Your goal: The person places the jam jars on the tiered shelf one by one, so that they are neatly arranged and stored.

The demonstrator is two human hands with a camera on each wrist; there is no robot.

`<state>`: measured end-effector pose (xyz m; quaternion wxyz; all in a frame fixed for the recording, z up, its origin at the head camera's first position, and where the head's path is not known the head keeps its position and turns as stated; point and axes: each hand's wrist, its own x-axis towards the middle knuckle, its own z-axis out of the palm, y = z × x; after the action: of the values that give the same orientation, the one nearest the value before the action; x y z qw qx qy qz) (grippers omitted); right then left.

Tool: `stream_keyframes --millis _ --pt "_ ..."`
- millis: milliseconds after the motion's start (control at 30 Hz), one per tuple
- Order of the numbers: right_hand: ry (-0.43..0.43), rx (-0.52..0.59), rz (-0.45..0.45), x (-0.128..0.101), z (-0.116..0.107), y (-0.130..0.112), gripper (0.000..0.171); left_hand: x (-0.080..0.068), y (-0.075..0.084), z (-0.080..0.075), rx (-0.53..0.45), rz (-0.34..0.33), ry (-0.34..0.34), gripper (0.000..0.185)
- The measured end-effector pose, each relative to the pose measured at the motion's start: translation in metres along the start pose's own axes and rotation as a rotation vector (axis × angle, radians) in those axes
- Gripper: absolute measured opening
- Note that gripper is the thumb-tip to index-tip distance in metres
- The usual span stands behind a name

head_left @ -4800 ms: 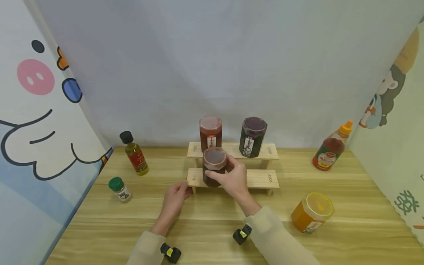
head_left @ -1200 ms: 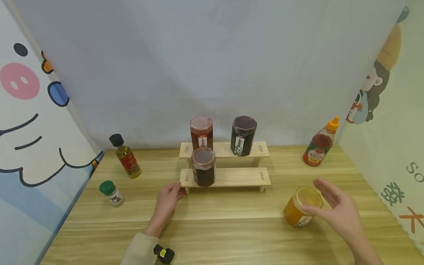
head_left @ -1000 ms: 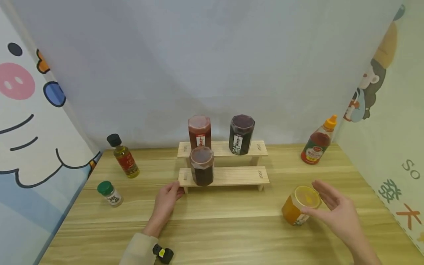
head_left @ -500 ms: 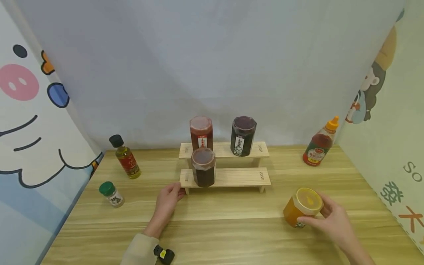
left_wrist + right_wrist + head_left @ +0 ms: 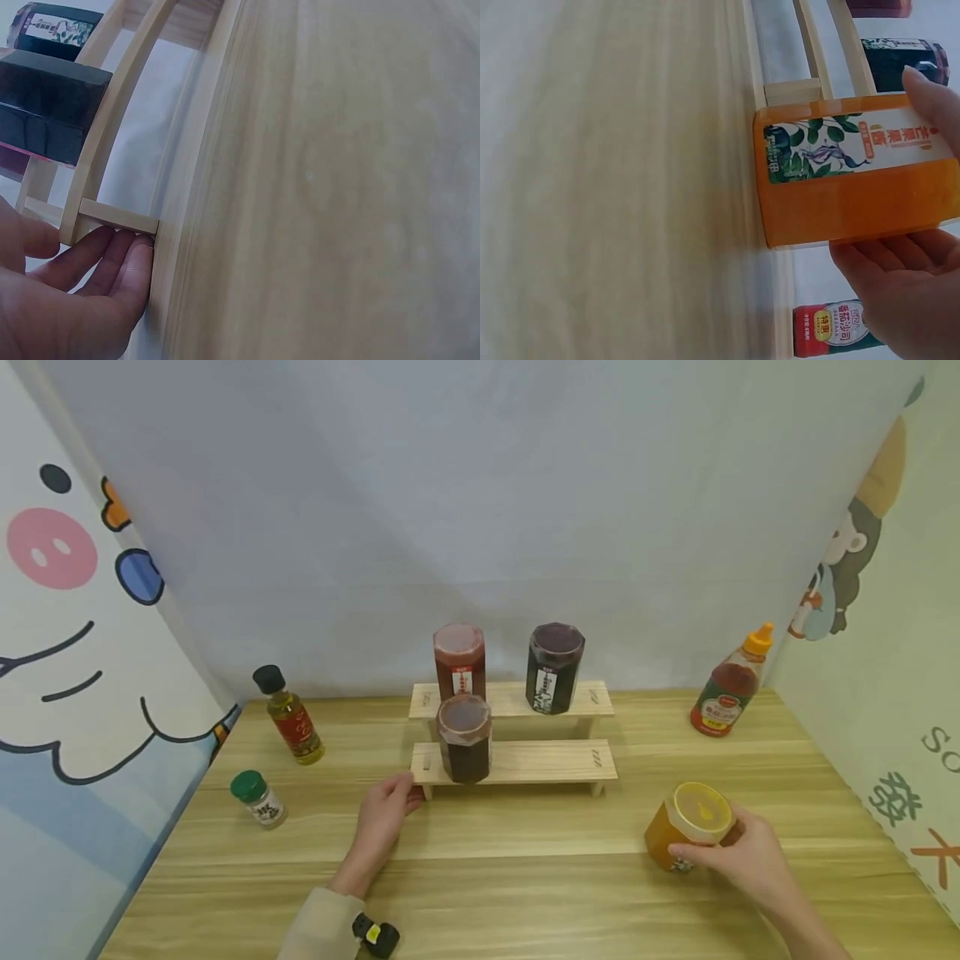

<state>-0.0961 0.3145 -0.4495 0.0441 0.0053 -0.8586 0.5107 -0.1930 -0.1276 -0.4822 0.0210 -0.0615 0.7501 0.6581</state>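
An orange honey jar [image 5: 678,835] with a yellow lid stands on the wooden table [image 5: 525,877] at the front right. My right hand [image 5: 712,843] grips it, thumb on the near side and fingers round the far side. In the right wrist view the jar [image 5: 855,176] fills the frame, its leafy label facing the camera. My left hand [image 5: 397,793] lies on the table with relaxed fingers [image 5: 112,262] touching the left leg of a two-step wooden rack [image 5: 525,762]. A dark brown jar [image 5: 465,739] stands on the lower step. A red jar [image 5: 459,660] and a dark purple jar [image 5: 555,668] stand on the upper step.
An oil bottle [image 5: 288,716] with a black cap and a green-capped shaker [image 5: 257,797] stand at the left. A squeeze bottle [image 5: 731,693] with an orange cap stands at the back right. Cartoon-printed walls close both sides, a grey backdrop the rear.
My right hand left the brown jar on the lower step, moved right and closed round the honey jar. My left hand has stayed at the rack's left end.
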Motion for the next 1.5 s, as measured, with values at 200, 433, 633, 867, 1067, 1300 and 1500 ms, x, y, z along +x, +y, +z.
stream_keyframes --millis 200,433,633,867,1067,1300,1500 --pt "0.017 -0.012 0.039 0.004 0.002 0.0 0.066 0.0 -0.001 0.0 -0.006 0.004 -0.001 0.042" --pt "0.042 -0.003 0.047 0.009 0.008 -0.002 0.064 0.001 -0.001 0.0 -0.013 -0.005 0.003 0.042" --pt "0.048 0.033 -0.009 0.014 0.014 -0.006 0.061 0.001 -0.002 0.0 -0.012 -0.004 0.003 0.042" --pt "0.045 0.043 -0.079 0.022 0.018 -0.016 0.057 0.001 -0.002 0.0 -0.003 -0.005 0.003 0.042" --pt "0.027 0.052 -0.099 0.036 0.022 -0.034 0.057 0.002 -0.002 0.0 0.009 -0.01 0.014 0.042" --pt "0.001 0.097 -0.17 0.053 0.032 -0.055 0.063 0.001 -0.002 0.0 0.019 -0.008 0.025 0.04" --pt "0.042 0.149 -0.187 0.066 0.049 -0.068 0.06 0.001 -0.001 0.001 0.01 -0.004 0.025 0.04"
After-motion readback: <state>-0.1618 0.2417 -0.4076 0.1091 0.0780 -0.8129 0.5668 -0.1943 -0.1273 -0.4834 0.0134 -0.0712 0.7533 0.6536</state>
